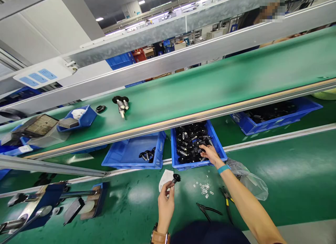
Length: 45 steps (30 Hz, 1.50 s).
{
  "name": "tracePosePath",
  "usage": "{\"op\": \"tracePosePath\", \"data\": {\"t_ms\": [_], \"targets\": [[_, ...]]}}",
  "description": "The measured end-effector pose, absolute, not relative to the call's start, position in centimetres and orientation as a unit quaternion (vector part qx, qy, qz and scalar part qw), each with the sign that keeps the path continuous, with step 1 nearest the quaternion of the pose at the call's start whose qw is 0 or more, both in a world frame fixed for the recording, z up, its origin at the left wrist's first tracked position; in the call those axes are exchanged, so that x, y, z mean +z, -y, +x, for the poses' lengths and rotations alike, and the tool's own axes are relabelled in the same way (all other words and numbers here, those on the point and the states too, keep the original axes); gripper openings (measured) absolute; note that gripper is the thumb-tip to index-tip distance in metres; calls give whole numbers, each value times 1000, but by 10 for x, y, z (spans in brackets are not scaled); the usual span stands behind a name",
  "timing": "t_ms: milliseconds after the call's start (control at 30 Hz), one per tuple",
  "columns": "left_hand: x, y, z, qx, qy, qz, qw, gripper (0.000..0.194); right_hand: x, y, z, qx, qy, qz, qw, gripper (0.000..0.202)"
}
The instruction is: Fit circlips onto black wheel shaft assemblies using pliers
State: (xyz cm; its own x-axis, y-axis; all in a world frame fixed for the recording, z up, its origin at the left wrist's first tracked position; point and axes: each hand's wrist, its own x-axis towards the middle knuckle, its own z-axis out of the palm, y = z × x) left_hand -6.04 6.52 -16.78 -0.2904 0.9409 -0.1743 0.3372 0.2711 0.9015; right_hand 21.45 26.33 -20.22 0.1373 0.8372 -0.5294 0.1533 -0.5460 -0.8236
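Observation:
My left hand [166,202] is closed on a small black part [176,178] with a round, flanged head and a short shaft, held above the green bench. Just behind it a white, cloth-like piece [163,180] lies on the bench. My right hand [210,153] reaches into a blue bin [173,146] heaped with similar black parts [187,142]. Its fingers are pinched together among them; what they grip is partly hidden. Several small pale rings [204,188] are scattered between my hands. Black pliers [207,209] and yellow-marked pliers [227,202] lie near my right forearm.
Left of the full bin stands another blue bin [118,155] with several black parts. A green conveyor belt [170,93] crosses behind, carrying grouped parts [121,105]. A lever fixture [86,202] occupies the bench's left. A clear plastic bag [252,181] lies at right.

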Motion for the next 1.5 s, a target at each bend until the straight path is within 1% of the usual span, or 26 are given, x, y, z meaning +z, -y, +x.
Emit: {"op": "tracePosePath", "data": {"t_ms": [100, 167, 200, 267, 367, 433, 500, 667, 733, 800, 900, 933, 967, 1000, 1133, 1167, 1300, 1367, 1433, 1500], "targets": [[-158, -82, -33, 376, -659, 528, 381, 38, -200, -249, 220, 583, 336, -660, 334, 36], [-155, -99, -11, 352, -640, 573, 372, 37, -199, -244, 221, 592, 336, -648, 342, 35], [-155, -110, 0, 341, -630, 598, 361, 39, -199, -242, 221, 594, 340, -643, 344, 34], [-154, -137, 20, 314, -599, 661, 326, 52, -199, -238, 221, 596, 357, -631, 344, 31], [-156, -182, 42, 209, -588, 722, 299, 72, -198, -230, 220, 606, 393, -601, 341, 25], [-159, -206, 50, 178, -580, 730, 315, 73, -197, -224, 220, 615, 411, -581, 340, 22], [-164, -221, 51, 163, -575, 729, 333, 64, -197, -221, 220, 621, 417, -567, 345, 21], [-181, -234, 37, 184, -617, 688, 335, 30, -207, -228, 222, 628, 379, -553, 395, 28], [-186, -236, 32, 208, -629, 668, 338, 25, -212, -234, 225, 634, 357, -545, 417, 31], [-190, -238, 33, 234, -622, 658, 355, 28, -216, -240, 228, 646, 343, -531, 427, 31], [-197, -241, 44, 276, -596, 644, 393, 48, -219, -244, 230, 677, 340, -503, 416, 31], [-199, -242, 48, 288, -590, 636, 405, 54, -219, -244, 230, 688, 342, -493, 409, 30], [-201, -244, 52, 296, -587, 627, 418, 55, -219, -244, 230, 697, 343, -484, 404, 30], [-203, -245, 55, 301, -587, 617, 430, 52, -219, -243, 230, 704, 343, -475, 401, 30], [-211, -250, 60, 297, -610, 574, 459, 24, -219, -239, 228, 721, 329, -440, 423, 29], [-212, -251, 58, 295, -625, 561, 456, 23, -219, -238, 228, 720, 321, -432, 438, 29], [-208, -258, 45, 277, -706, 502, 415, 37, -217, -231, 230, 694, 280, -403, 527, 30], [-200, -262, 36, 264, -731, 487, 399, 38, -212, -223, 233, 681, 264, -387, 562, 31], [-187, -260, 28, 259, -735, 490, 391, 38, -204, -210, 235, 682, 260, -366, 578, 32], [-170, -249, 25, 270, -720, 508, 389, 38, -194, -193, 233, 694, 265, -343, 575, 34]]}}
